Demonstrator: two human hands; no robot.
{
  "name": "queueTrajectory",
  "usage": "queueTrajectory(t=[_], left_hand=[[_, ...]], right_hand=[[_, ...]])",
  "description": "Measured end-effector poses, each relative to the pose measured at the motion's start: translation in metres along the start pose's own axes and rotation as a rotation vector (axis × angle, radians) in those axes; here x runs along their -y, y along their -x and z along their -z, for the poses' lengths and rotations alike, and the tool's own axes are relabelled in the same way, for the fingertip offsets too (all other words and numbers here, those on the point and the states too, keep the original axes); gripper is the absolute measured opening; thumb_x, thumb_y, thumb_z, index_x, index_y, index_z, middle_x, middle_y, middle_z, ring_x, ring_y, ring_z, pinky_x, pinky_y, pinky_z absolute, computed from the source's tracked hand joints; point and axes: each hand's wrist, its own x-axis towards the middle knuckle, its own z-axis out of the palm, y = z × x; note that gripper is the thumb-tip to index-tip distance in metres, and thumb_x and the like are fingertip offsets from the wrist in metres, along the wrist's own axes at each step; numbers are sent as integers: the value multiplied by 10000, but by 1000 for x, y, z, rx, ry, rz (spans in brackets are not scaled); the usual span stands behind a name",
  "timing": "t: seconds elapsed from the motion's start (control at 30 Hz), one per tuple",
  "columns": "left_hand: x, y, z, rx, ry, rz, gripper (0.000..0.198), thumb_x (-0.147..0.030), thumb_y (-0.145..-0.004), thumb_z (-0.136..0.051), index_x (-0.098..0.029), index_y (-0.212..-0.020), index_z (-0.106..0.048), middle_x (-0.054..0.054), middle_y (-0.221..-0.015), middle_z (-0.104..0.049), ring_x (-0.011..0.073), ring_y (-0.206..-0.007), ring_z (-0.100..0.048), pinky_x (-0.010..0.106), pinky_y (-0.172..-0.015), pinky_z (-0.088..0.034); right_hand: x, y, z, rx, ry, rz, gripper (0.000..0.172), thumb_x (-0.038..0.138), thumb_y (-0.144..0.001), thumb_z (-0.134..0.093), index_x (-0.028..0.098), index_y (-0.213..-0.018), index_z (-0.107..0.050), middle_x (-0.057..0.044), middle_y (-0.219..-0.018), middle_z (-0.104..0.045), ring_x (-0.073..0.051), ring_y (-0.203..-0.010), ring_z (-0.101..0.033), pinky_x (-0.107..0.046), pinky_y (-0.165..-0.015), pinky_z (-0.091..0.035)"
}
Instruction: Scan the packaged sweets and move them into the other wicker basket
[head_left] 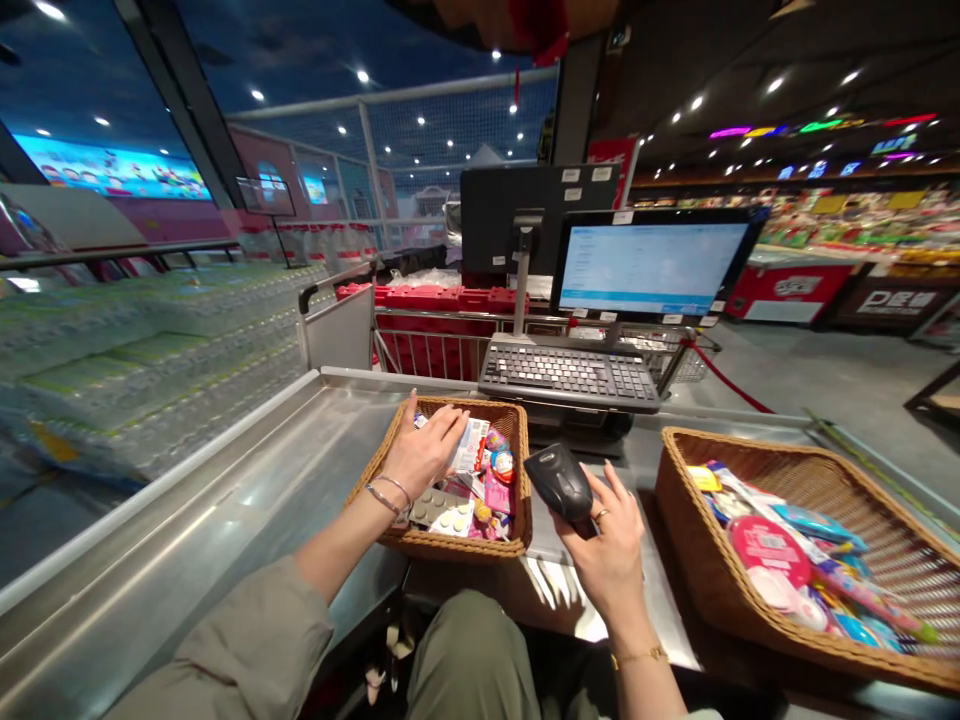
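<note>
My left hand reaches into a small wicker basket on the steel counter, fingers closed on a flat white packet among several small sweets and toy packs. My right hand is wrapped round a black handheld barcode scanner, its head tilted toward that basket. Both wrists wear thin bracelets.
A larger wicker basket with several colourful packs sits at the right. Behind stand a keyboard, a lit till screen and a second monitor's back. Red shopping baskets and stacked bottled water lie left.
</note>
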Motion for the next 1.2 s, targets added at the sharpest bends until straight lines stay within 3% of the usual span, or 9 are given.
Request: queueTrajectory(t=[0.23, 0.53, 0.73, 1.2], left_hand=[[-19, -27, 2, -60, 17, -84, 613, -229, -824, -636, -177, -1411, -469, 128, -1375, -592, 294, -1312, -517, 633, -1189, 92], [-28, -53, 4, -73, 33, -198, 661, -276, -842, -644, -116, -1442, -418, 137, -1414, -556, 271, -1359, -465, 517, -1233, -177], [-32, -61, 7, -138, 48, -244, 548, -202, -898, -553, -143, -1431, -443, 124, -1395, -579, 254, -1349, -484, 549, -1236, -120], [-32, -75, 13, -149, 31, -317, 515, -154, -910, -526, -131, -1419, -454, 127, -1408, -567, 256, -1355, -476, 583, -1231, -87]], right_hand=[[-7, 1, 9, -12, 76, -6, 212, 327, -810, -651, 241, -1004, -666, -75, -1263, -655, -344, -1359, -439, -649, -1095, -260], [-16, 0, 14, -47, 211, 72, 308, 264, -770, -654, 248, -1077, -641, -71, -1272, -654, -339, -1366, -431, -637, -1106, -223], [-21, 1, 15, -45, 265, 91, 357, 272, -764, -668, 254, -1118, -631, -61, -1278, -653, -343, -1370, -422, -618, -1113, -208], [-17, -1, 20, -52, 265, 103, 338, 268, -748, -677, 247, -1085, -646, -67, -1284, -647, -354, -1383, -400, -626, -1114, -225]])
